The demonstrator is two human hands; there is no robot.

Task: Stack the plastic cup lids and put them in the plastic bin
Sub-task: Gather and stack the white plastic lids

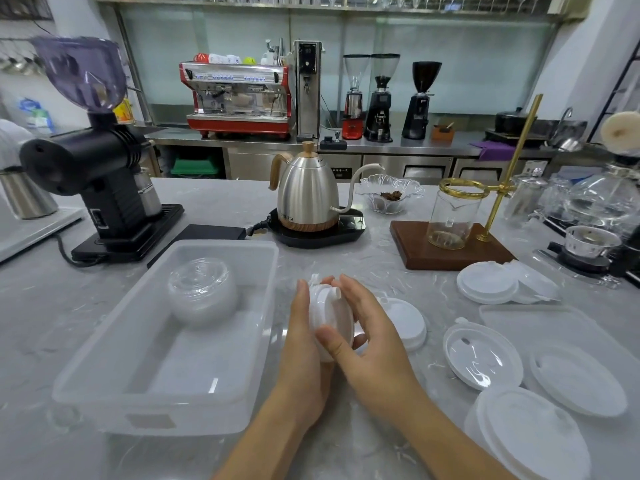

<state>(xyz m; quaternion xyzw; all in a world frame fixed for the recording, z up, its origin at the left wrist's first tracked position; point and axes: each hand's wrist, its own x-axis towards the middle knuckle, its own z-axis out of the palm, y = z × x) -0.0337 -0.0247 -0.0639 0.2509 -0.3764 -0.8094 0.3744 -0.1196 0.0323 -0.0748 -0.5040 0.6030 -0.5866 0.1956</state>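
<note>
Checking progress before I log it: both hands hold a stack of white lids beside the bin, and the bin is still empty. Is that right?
Not quite. The plastic bin is not empty: the head view shows a stack of clear lids already in its far end. The rest holds: the left hand and right hand hold the white lids just right of the bin.

Two hands (346,344), one bin (166,407), one kettle (308,195), four grinders (90,161), about six loose lids (483,355) on the desk (346,251).

Marble counter (214,216), steel back counter (398,142), frosted glass wall (467,64), overhead shelf (242,3)
</note>
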